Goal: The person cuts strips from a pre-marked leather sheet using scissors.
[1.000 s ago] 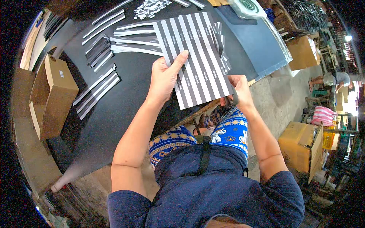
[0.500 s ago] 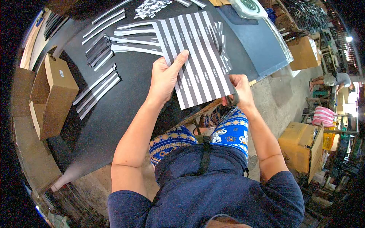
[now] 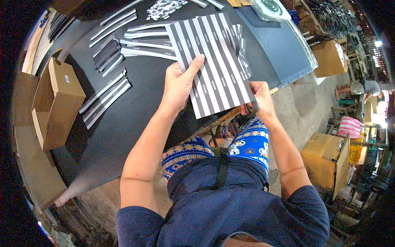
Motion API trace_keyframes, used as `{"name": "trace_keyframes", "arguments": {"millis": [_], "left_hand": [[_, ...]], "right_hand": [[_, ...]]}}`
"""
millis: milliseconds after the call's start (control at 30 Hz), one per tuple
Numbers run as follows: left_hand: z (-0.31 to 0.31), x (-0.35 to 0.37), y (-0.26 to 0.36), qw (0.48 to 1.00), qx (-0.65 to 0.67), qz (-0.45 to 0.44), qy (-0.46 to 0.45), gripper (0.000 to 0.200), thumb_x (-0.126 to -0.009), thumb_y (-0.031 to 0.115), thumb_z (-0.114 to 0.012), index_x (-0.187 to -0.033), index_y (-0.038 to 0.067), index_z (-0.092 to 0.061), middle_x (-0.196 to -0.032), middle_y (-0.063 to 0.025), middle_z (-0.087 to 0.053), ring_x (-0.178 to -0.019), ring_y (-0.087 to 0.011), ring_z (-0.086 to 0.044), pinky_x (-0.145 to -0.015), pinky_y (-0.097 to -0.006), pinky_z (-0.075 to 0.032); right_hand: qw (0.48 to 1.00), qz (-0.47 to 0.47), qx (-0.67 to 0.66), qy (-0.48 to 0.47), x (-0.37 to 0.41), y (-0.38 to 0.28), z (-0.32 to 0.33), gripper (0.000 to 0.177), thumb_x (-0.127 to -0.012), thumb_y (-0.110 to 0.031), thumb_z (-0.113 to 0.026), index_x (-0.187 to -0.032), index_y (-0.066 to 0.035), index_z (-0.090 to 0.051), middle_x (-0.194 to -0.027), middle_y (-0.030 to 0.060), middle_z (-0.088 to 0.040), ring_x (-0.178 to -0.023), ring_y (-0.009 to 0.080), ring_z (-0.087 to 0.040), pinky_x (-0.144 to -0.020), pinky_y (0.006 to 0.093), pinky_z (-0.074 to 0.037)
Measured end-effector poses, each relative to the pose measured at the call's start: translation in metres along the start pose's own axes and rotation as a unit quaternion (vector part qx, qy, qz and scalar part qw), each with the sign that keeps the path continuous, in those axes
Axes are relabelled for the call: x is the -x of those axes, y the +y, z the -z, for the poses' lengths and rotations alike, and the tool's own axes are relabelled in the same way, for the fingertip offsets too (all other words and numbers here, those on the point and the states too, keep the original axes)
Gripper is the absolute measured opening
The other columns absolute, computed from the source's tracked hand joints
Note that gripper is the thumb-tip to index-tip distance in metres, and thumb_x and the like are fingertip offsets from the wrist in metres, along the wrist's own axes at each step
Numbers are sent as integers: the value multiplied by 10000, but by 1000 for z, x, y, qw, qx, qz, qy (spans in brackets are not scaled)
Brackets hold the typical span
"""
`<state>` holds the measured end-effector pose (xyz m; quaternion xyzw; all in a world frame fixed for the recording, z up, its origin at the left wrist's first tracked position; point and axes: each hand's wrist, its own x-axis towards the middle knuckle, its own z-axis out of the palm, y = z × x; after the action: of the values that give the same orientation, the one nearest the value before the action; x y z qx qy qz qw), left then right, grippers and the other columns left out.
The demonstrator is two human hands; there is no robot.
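A sheet of black-and-white striped labels (image 3: 214, 70) printed "GENUINE" is held up over the dark table. My left hand (image 3: 181, 82) pinches its left side, thumb on top and fingers hidden beneath. At the lower right corner, my right hand (image 3: 261, 99) is closed around the dark handles of scissors (image 3: 252, 108). Part of a dark blade shows by the sheet's upper right edge; the rest is hidden behind the sheet. Cut label strips (image 3: 150, 43) lie in bundles just beyond my left hand, and more strips (image 3: 107, 99) lie to the left.
Small cut pieces (image 3: 164, 9) are heaped at the table's far side. An open cardboard box (image 3: 68, 96) stands at the left. A blue-grey board (image 3: 279, 49) lies at the right, under a green coil in plastic (image 3: 269, 8). Another person (image 3: 358, 87) sits at far right, beyond cardboard boxes (image 3: 323, 152).
Almost nothing differs. The dark blade by the sheet's upper right edge has shifted slightly, while both hands and the sheet stay nearly in place.
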<state>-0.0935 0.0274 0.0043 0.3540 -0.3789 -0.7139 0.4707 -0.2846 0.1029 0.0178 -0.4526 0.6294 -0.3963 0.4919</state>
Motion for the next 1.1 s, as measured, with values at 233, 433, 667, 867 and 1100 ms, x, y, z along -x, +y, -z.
{"name": "trace_keyframes", "arguments": {"millis": [233,433,667,867,1100], "left_hand": [[1,-1,-1,1000,4,-3,3,247,-830,225,-612,-937,2,-600,-831,-47,-628,-680,-88,-588,-599,-230,-481],[1,-1,-2,1000,1,-5,8,244,-839,208,-598,-936,-15,-600,-839,-63,-629,-687,-91,-591,-607,-232,-492],[2,-1,-2,1000,-4,-1,10,257,-832,219,-607,-954,-7,-591,-841,-56,-628,-686,-94,-593,-602,-236,-490],[0,-2,-1,1000,16,15,14,235,-843,186,-590,-929,-32,-595,-847,-84,-630,-695,-102,-599,-621,-240,-502],[1,-1,0,1000,24,18,10,248,-841,187,-592,-946,-38,-585,-863,-91,-627,-712,-110,-604,-635,-245,-508]], "right_hand": [[1000,-2,18,2,-3,3,2,167,-681,-77,-606,-586,49,-554,-471,60,-521,-370,132,-521,-340,258,-401],[1000,2,22,8,-3,4,1,152,-678,-69,-604,-591,48,-560,-463,58,-515,-371,135,-524,-342,263,-403],[1000,6,29,4,-2,1,1,131,-672,-54,-598,-607,56,-568,-466,63,-521,-367,134,-515,-341,270,-401],[1000,6,28,4,-3,3,2,92,-638,-32,-581,-625,59,-574,-466,66,-522,-367,133,-510,-343,271,-398],[999,9,30,5,-2,-1,1,67,-605,-5,-564,-614,61,-567,-471,71,-520,-369,138,-505,-343,273,-394]]}}
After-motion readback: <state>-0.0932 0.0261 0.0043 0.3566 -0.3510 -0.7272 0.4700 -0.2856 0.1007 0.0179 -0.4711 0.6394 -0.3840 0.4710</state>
